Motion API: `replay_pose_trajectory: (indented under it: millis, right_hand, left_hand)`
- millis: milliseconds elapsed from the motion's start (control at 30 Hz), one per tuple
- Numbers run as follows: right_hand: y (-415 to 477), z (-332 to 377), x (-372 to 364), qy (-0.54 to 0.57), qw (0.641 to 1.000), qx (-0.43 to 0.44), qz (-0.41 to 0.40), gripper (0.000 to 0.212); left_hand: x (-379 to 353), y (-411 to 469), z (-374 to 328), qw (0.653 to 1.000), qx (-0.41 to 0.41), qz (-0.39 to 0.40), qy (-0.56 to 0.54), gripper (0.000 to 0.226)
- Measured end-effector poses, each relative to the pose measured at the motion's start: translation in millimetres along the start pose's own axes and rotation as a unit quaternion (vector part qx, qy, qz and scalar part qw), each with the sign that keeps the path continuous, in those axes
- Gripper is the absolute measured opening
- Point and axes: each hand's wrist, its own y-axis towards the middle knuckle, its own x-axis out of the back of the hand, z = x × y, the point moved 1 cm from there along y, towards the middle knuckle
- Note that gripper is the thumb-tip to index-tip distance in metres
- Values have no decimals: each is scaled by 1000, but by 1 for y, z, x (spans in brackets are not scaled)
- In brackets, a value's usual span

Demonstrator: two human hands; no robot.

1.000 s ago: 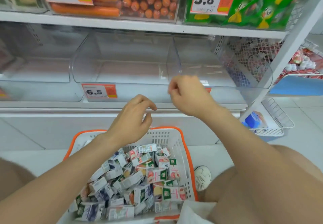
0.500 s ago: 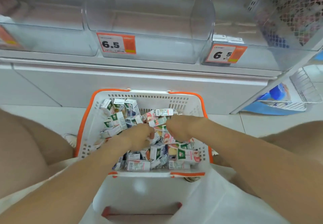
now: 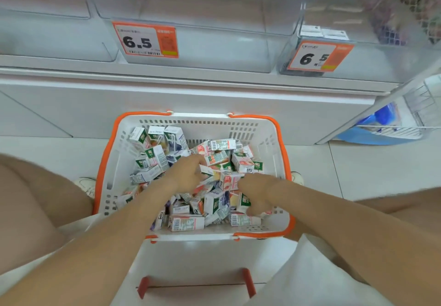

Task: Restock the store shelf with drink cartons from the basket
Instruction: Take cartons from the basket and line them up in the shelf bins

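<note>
Store aisle, pale tiled floor (image 3: pixel 358 169), white shelving ahead of you.

Item 1: shelf (image 3: pixel 191 74). It carries clear plastic bins. The middle bin (image 3: pixel 198 43) looks empty and bears a price tag (image 3: pixel 145 39) reading 6.5; the bin to its right (image 3: pixel 358 55) has a matching tag (image 3: pixel 319 56) and holds a couple of small items at the back, too blurred to identify.

Item 2: basket (image 3: pixel 269 136), white with orange rim, on the floor between your knees and directly below the shelf. It holds a loose heap of small drink cartons (image 3: pixel 186 222), lying flat, tilted and on end.

Item 3: your left hand (image 3: pixel 186 174). It is down in the middle of the heap, fingers curled around a carton (image 3: pixel 207 171) at the fingertips.

Item 4: your right hand (image 3: pixel 257 193). It is just beside the left, knuckles up and fingers buried among the cartons; whether it grips anything cannot be told.

Risks, as judged: the heap is unsorted, so a hurried grab may lift a carton only by its corner and drop it on the way up. Cartons with differently coloured faces are mixed, so one could land in the wrong bin. A handful pushed in carelessly may topple inside the clear bin and not face outward.
</note>
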Motion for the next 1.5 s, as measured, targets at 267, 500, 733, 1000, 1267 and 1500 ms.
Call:
replay_pose_trajectory:
  millis: [267, 500, 733, 1000, 1267, 1500]
  right_hand:
    - [-35, 10, 81, 345, 909, -23, -234, 63]
    - [-75, 32, 128, 576, 714, 32, -396, 46]
    - [-89, 50, 166, 661, 650, 130, -352, 33]
    - [-94, 73, 201, 648, 653, 140, -365, 28]
    - [-84, 99, 214, 630, 651, 131, -403, 23]
    - [-83, 134, 259, 500, 672, 179, -517, 22]
  left_hand:
    - [65, -33, -18, 908, 58, -27, -414, 39]
    - [123, -84, -57, 805, -53, -59, -588, 37]
    - [167, -123, -72, 877, -73, -187, -437, 52]
    - [219, -133, -69, 914, -28, -388, -115, 77]
    - [264, -153, -60, 952, -31, -277, -129, 48]
    - [336, -168, -4, 885, -49, -450, -108, 21]
